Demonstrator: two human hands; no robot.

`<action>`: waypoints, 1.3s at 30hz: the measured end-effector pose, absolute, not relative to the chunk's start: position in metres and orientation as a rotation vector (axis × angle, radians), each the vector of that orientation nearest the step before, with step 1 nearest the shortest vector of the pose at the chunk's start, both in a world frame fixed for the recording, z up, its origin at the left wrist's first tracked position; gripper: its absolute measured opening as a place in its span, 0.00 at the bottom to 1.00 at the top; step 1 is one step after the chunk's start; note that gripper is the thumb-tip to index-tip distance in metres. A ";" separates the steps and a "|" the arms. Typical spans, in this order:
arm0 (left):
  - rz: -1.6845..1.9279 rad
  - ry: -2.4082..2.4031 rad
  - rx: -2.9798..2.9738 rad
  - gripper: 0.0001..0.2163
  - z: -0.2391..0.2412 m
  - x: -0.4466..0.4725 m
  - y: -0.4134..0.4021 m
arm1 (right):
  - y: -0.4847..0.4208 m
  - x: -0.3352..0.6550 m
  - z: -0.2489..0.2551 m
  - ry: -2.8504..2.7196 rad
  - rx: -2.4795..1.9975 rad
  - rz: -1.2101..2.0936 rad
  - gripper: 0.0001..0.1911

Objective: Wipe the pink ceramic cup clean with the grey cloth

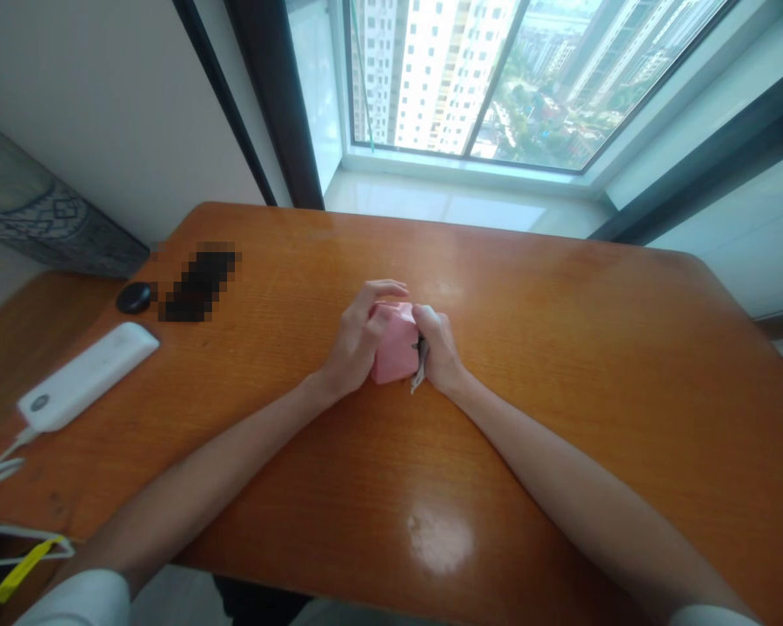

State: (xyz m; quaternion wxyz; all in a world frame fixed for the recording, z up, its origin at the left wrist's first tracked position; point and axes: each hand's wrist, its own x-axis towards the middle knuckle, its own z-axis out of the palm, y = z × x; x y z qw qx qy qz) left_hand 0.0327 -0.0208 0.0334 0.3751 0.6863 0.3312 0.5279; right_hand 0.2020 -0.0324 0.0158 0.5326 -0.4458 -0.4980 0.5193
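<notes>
A small pink box stands on the wooden table between my two hands. My left hand is closed round its left side, the thumb on the near face and the fingers over the top. On the right side, my right hand grips a thin greyish cloth and presses it to the box, thumb near the top edge. A loose end of the cloth hangs below the right hand. Most of the right fingers are hidden behind the box and cloth.
The brown wooden table reaches to the window. At the left lie a white power strip with its cable, a black round object and a blurred-out dark object. A yellow tag sits by cables lower left.
</notes>
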 end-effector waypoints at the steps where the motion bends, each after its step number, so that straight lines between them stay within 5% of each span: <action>1: 1.400 0.753 1.902 0.18 0.029 0.030 -0.020 | -0.031 0.202 0.016 -1.167 -1.054 1.241 0.36; 5: 1.379 0.630 2.216 0.16 0.024 0.025 -0.020 | -0.031 0.201 0.017 -1.161 -1.054 1.187 0.36; 14: 1.108 1.031 1.489 0.21 0.046 0.041 -0.024 | -0.038 0.204 0.012 -1.268 -1.035 1.199 0.38; 23: 1.408 0.651 2.158 0.16 0.022 0.026 -0.021 | -0.031 0.200 0.019 -1.147 -1.040 1.203 0.36; 33: 1.042 1.021 1.409 0.22 0.045 0.038 -0.019 | -0.040 0.203 0.014 -1.346 -1.044 1.216 0.40; 39: 1.358 0.749 1.929 0.22 0.028 0.028 -0.018 | -0.028 0.203 0.011 -1.132 -1.044 1.256 0.36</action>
